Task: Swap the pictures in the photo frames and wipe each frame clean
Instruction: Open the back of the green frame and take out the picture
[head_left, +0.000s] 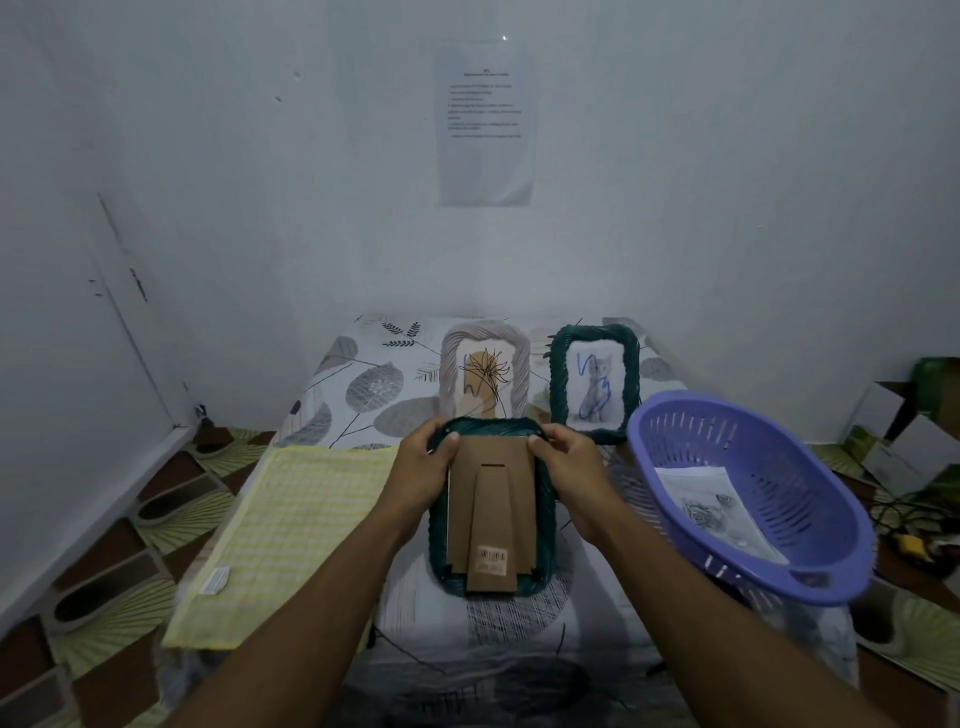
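Observation:
A dark green woven photo frame (546, 525) lies face down on the table, its brown cardboard back (491, 512) and stand flap facing up. My left hand (423, 467) grips its top left corner with the thumb on the cardboard. My right hand (569, 462) grips the top right corner the same way. Behind it stand a beige woven frame (521, 364) with a flower drawing and a second green frame (558, 384) with a cat picture, both scribbled on in blue. A yellow checked cloth (275, 535) lies at the left.
A purple plastic basket (810, 571) at the right holds a loose printed picture (717, 506). The table has a leaf-patterned cover (363, 389). A paper sheet (485, 124) hangs on the wall. Cardboard boxes (909, 426) sit on the floor far right.

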